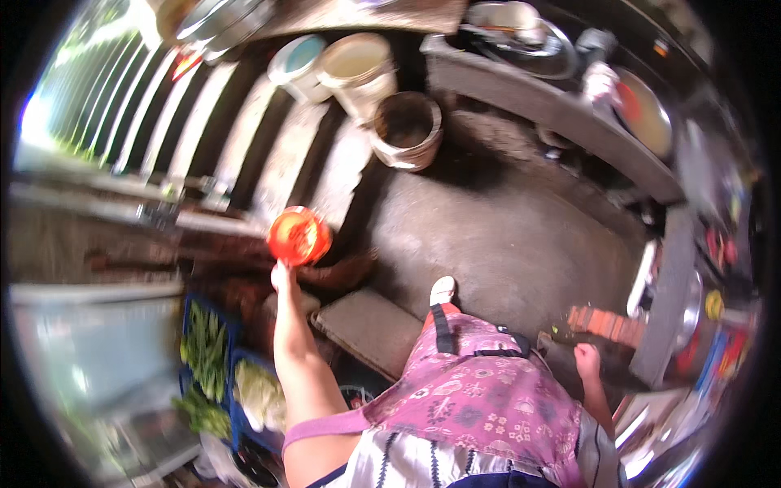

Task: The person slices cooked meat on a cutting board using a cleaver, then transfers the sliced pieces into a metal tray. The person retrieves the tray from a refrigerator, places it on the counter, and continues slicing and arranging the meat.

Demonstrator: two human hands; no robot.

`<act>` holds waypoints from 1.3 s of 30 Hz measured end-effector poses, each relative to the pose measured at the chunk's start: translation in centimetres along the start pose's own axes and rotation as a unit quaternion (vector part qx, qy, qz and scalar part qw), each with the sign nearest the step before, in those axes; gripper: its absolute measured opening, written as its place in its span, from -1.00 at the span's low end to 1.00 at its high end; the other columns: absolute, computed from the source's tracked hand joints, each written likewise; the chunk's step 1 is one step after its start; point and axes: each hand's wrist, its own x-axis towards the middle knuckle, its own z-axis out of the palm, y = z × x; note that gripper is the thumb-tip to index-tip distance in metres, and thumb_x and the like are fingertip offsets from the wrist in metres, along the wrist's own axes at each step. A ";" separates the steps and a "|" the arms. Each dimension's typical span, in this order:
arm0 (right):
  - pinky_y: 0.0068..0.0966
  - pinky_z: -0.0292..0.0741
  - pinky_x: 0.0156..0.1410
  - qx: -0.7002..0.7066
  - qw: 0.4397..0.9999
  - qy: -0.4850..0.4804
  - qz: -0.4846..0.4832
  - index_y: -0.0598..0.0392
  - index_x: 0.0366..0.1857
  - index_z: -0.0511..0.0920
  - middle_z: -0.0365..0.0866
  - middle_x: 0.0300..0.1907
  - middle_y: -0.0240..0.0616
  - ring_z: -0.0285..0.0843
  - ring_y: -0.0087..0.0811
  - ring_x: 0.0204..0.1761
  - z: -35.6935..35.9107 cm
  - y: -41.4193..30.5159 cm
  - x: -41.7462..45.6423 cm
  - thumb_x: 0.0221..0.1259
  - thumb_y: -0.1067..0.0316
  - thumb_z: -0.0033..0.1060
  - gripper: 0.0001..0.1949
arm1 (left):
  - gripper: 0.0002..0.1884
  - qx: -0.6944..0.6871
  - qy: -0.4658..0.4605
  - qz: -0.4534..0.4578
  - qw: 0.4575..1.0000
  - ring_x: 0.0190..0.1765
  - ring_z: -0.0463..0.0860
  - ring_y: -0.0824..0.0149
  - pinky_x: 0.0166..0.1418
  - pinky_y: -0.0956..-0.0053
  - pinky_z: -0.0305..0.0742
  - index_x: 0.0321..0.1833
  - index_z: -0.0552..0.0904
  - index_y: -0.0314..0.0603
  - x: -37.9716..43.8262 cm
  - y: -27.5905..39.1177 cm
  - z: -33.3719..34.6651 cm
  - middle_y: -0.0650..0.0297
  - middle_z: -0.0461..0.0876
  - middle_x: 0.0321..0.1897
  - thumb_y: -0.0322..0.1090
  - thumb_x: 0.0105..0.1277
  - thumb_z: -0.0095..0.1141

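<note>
At the end of my outstretched left arm, my left hand (pixel 282 276) is closed on an orange-red plastic container (pixel 299 236), held near the foot of the light slats. What is inside the container is too blurred to name. My right hand (pixel 587 360) hangs low at my right side, its fingers curled, with no object visible in it. It is nearest to a short row of red bricks (pixel 604 324). A pink patterned apron (pixel 476 396) covers my front, and one light shoe (pixel 443 290) shows on the floor.
Several buckets, one of them a dark-filled bucket (pixel 407 131), stand ahead. A long counter (pixel 549 110) with pans curves along the right. Blue crates (pixel 233 390) with green vegetables and a pale leafy one lie at left, beside a flat brown board (pixel 369 329). Concrete floor (pixel 488 238) lies between.
</note>
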 end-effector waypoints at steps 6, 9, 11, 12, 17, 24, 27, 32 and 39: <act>-0.23 0.49 -0.22 -0.018 0.982 -0.070 0.173 0.05 -0.45 0.62 0.58 -0.40 -0.11 0.57 -0.09 -0.32 -0.3 -4.7 -4.8 0.03 0.15 0.17 -0.80 | -0.68 -0.253 -0.345 -0.013 0.904 -0.54 0.39 0.40 -0.50 0.42 0.32 -0.45 0.46 -0.21 -12.0 15.7 8.4 0.30 0.43 -0.60 -0.10 0.32 -0.13; -0.27 0.49 0.02 -0.035 0.970 -0.142 0.196 0.02 -0.24 0.64 0.60 -0.25 -0.14 0.53 -0.11 -0.10 0.5 -3.9 -6.6 0.05 0.09 0.08 -0.70 | -0.48 -0.179 -0.541 -0.080 0.818 -0.74 0.34 0.40 -0.67 0.50 0.24 -0.55 0.47 -0.15 -16.3 21.6 10.7 0.33 0.44 -0.73 0.15 0.35 -0.20; -0.28 0.44 0.12 0.014 0.962 -0.087 0.260 -0.01 -0.18 0.64 0.58 -0.18 -0.12 0.47 -0.15 0.02 -0.7 -3.7 -9.7 0.05 0.06 0.09 -0.67 | -0.35 -0.179 -0.577 -0.119 0.788 -0.77 0.28 0.42 -0.69 0.54 0.21 -0.40 0.55 -0.18 -19.3 28.5 11.2 0.30 0.44 -0.73 0.33 0.31 -0.29; -0.28 0.43 0.12 0.031 0.957 -0.064 0.282 -0.02 -0.18 0.64 0.57 -0.16 -0.12 0.47 -0.15 0.02 -1.0 -3.7 -11.1 0.06 0.05 0.09 -0.67 | -0.24 -0.184 -0.609 -0.078 0.768 -0.76 0.27 0.41 -0.69 0.54 0.20 -0.23 0.56 -0.20 -19.8 31.4 12.2 0.22 0.47 -0.69 0.45 0.24 -0.37; -0.29 0.45 0.12 0.082 0.939 0.126 0.310 0.04 -0.17 0.63 0.55 -0.16 -0.12 0.48 -0.15 0.00 -3.4 0.0 -18.5 0.04 0.15 0.17 -0.69 | -0.73 -0.184 -0.625 0.085 0.753 -0.70 0.31 0.40 -0.64 0.56 0.26 0.02 0.44 -0.19 -30.1 48.8 13.1 0.16 0.51 -0.56 -0.23 0.37 -0.16; -0.28 0.51 -0.02 0.083 0.885 0.312 0.336 0.09 -0.19 0.61 0.56 -0.24 -0.13 0.53 -0.11 -0.13 -9.8 4.6 -25.4 -0.01 0.34 0.21 -0.74 | -0.87 -0.175 -0.655 0.353 0.645 -0.60 0.44 0.53 -0.56 0.64 0.34 -0.22 0.63 -0.20 -50.9 67.0 7.7 0.36 0.52 -0.60 -0.33 0.28 0.08; -0.29 0.52 -0.06 0.069 0.881 0.339 0.322 0.09 -0.21 0.61 0.56 -0.27 -0.13 0.54 -0.12 -0.15 -11.7 6.5 -26.2 -0.02 0.38 0.21 -0.76 | -0.71 -0.155 -0.668 0.374 0.624 -0.54 0.40 0.57 -0.49 0.69 0.33 -0.19 0.64 -0.21 -59.3 70.8 4.1 0.41 0.49 -0.56 -0.11 0.37 0.02; -0.31 0.51 -0.10 0.083 0.855 0.402 0.319 0.08 -0.22 0.60 0.55 -0.29 -0.16 0.53 -0.14 -0.19 -14.6 7.1 -24.5 0.00 0.42 0.20 -0.78 | -0.51 -0.096 -0.674 0.427 0.595 -0.57 0.44 0.52 -0.46 0.59 0.37 -0.40 0.67 -0.20 -66.0 75.3 0.7 0.37 0.51 -0.64 0.10 0.36 -0.09; -0.41 0.48 -0.37 0.123 0.833 0.403 0.359 0.15 -0.33 0.62 0.54 -0.46 -0.12 0.54 -0.17 -0.47 -12.5 6.4 -19.0 0.00 0.53 0.16 -0.87 | -0.38 -0.070 -0.351 0.651 0.669 -0.59 0.52 0.39 -0.35 0.39 0.45 -0.71 0.58 -0.23 -59.3 91.0 2.2 0.18 0.52 -0.77 0.20 0.27 -0.07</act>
